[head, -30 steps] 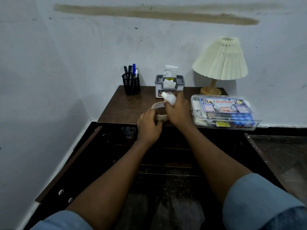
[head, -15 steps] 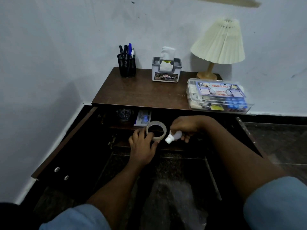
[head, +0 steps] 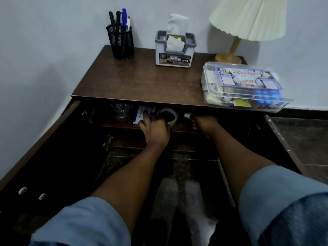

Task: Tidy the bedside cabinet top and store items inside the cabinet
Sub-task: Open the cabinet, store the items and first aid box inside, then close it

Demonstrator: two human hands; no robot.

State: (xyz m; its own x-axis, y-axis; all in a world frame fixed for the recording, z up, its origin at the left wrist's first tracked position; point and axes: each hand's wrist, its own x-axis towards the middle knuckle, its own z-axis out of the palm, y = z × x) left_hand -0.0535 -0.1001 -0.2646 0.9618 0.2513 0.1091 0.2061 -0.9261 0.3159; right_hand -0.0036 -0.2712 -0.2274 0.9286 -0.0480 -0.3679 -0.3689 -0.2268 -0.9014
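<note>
Fingers (head: 144, 121) of your left hand (head: 157, 130) curl round the pale ring-shaped tape roll (head: 167, 116), and your right hand (head: 204, 123) pinches the small white plastic bottle (head: 187, 115), both at the upper shelf (head: 117, 124) inside the dark wooden cabinet (head: 142, 80). On top stand the black mesh pen holder (head: 122, 43), the grey tissue box (head: 174, 50) and the clear plastic first-aid box (head: 243, 86), so I judge more is left.

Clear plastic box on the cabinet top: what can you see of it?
The clear plastic box is flat and rectangular, its see-through lid shut over a blue printed card with FIRST in red. Blue and yellow packets show through the front wall. It lies flat at the right end of the cabinet top, overhanging the edge, just before the lamp base. No hand touches it.
</note>
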